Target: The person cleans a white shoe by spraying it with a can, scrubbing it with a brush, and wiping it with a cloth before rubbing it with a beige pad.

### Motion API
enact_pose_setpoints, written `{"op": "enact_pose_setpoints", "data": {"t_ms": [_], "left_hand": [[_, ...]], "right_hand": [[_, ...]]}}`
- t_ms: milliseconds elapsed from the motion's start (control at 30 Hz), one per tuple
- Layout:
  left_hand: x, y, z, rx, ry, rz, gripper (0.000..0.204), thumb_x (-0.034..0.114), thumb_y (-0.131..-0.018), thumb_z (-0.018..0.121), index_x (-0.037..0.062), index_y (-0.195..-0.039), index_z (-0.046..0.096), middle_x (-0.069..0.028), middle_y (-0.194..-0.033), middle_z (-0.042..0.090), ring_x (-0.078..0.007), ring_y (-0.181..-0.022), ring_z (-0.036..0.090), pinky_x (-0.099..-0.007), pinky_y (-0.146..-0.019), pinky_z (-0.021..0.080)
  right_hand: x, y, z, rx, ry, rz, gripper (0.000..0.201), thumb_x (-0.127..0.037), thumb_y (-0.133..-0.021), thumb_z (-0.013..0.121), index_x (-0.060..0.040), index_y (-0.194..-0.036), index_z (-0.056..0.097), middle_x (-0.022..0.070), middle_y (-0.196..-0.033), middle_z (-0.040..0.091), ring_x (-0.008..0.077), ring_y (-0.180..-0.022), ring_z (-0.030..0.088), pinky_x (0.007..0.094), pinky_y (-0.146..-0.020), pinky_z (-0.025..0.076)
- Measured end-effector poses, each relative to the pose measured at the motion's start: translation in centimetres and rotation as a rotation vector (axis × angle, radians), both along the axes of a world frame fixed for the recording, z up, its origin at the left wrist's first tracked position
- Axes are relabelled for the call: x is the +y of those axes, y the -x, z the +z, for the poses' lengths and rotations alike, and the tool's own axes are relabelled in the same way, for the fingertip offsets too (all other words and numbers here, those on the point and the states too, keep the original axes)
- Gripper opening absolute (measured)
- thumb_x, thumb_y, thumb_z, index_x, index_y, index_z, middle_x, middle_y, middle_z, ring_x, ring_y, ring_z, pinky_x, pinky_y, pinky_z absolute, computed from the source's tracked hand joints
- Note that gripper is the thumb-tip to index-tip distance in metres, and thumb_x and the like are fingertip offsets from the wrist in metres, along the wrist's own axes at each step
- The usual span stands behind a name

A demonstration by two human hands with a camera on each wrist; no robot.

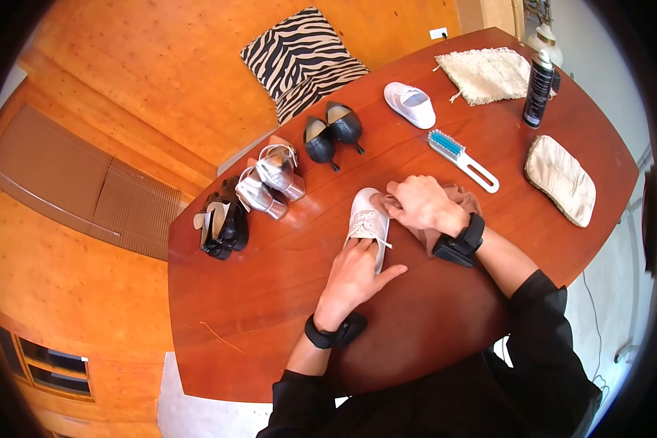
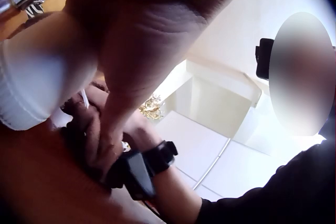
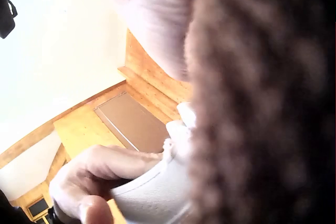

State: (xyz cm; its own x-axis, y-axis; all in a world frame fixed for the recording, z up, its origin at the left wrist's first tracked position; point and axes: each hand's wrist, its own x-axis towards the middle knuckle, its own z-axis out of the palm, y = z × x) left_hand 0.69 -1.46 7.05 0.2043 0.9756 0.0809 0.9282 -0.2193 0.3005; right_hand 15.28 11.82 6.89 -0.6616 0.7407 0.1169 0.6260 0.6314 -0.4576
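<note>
A white lace-up sneaker [image 1: 365, 217] points away from me on the table. The fingers of my left hand [image 1: 352, 281] reach into its opening, with the thumb stretched out to the side. My right hand [image 1: 422, 204] grips a brown cloth [image 1: 458, 197] and holds part of it against the toe. In the right wrist view the fuzzy cloth [image 3: 257, 98] hides much of the shoe [image 3: 152, 198]. The left wrist view shows the smooth toe and pale sole edge of the sneaker [image 2: 37, 77] up close.
Along the far edge stand silver heeled shoes [image 1: 277, 171], black pumps [image 1: 343, 125] and black shoes [image 1: 223, 226]. A second white sneaker [image 1: 410, 104], a blue-bristled brush [image 1: 463, 160], a black spray can [image 1: 538, 91], a cream fringed cloth [image 1: 485, 75] and a cream pad [image 1: 561, 180] lie beyond the right hand.
</note>
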Motion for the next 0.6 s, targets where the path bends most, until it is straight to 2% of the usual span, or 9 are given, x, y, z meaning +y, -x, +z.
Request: {"op": "enact_pose_setpoints", "data": {"t_ms": [100, 267, 333, 433, 533, 600], "left_hand": [[0.1, 0.1, 0.4, 0.004, 0.030, 0.004, 0.060, 0.050, -0.071, 0.070, -0.0051, -0.094, 0.059, -0.0237, -0.093, 0.059, -0.0386, -0.087, 0.057, -0.0441, -0.076, 0.046], [0.2, 0.7, 0.7, -0.057, 0.021, 0.027, 0.067, 0.049, -0.067, 0.073, -0.0055, -0.103, 0.058, -0.0229, -0.099, 0.057, -0.0377, -0.093, 0.055, -0.0436, -0.080, 0.045], [0.3, 0.8, 0.9, -0.234, 0.094, -0.055, 0.068, 0.047, -0.067, 0.074, -0.0052, -0.106, 0.056, -0.0221, -0.099, 0.055, -0.0384, -0.092, 0.053, -0.0421, -0.081, 0.044], [0.0, 0.0, 2.2, -0.310, 0.218, -0.131, 0.066, 0.045, -0.067, 0.075, -0.0043, -0.107, 0.056, -0.0208, -0.098, 0.053, -0.0379, -0.091, 0.052, -0.0408, -0.081, 0.042], [-0.1, -0.4, 2.8, -0.295, 0.333, -0.158, 0.066, 0.046, -0.069, 0.074, -0.0039, -0.107, 0.054, -0.0230, -0.102, 0.051, -0.0393, -0.094, 0.050, -0.0391, -0.083, 0.042], [0.0, 0.0, 2.4, -0.303, 0.316, -0.182, 0.061, 0.045, -0.071, 0.072, -0.0034, -0.104, 0.054, -0.0231, -0.105, 0.050, -0.0384, -0.092, 0.050, -0.0398, -0.082, 0.042]], "right_hand": [[-0.7, 0.1, 0.3, 0.023, 0.070, 0.189, 0.020, -0.024, -0.077, 0.054, -0.0055, -0.079, 0.063, 0.0190, -0.073, 0.063, 0.0358, -0.071, 0.062, 0.0446, -0.066, 0.049], [-1.6, 0.4, 0.8, 0.040, 0.090, 0.274, 0.019, -0.023, -0.077, 0.055, -0.0081, -0.086, 0.063, 0.0189, -0.072, 0.063, 0.0368, -0.071, 0.061, 0.0453, -0.067, 0.049], [-1.6, 0.3, 0.9, 0.117, 0.045, 0.197, 0.020, -0.023, -0.077, 0.055, -0.0078, -0.088, 0.063, 0.0193, -0.071, 0.062, 0.0373, -0.070, 0.061, 0.0458, -0.066, 0.049], [-0.6, 0.0, 1.1, 0.125, -0.006, 0.043, 0.021, -0.024, -0.078, 0.054, -0.0068, -0.086, 0.062, 0.0186, -0.070, 0.063, 0.0372, -0.068, 0.062, 0.0455, -0.064, 0.050], [-0.2, -0.1, 1.0, 0.104, -0.041, -0.001, 0.022, -0.025, -0.077, 0.054, -0.0052, -0.084, 0.061, 0.0193, -0.070, 0.063, 0.0370, -0.069, 0.062, 0.0454, -0.064, 0.050], [-0.5, -0.2, 1.3, 0.102, -0.040, -0.005, 0.022, -0.025, -0.077, 0.055, -0.0044, -0.083, 0.061, 0.0198, -0.071, 0.063, 0.0370, -0.069, 0.062, 0.0456, -0.064, 0.050]]}}
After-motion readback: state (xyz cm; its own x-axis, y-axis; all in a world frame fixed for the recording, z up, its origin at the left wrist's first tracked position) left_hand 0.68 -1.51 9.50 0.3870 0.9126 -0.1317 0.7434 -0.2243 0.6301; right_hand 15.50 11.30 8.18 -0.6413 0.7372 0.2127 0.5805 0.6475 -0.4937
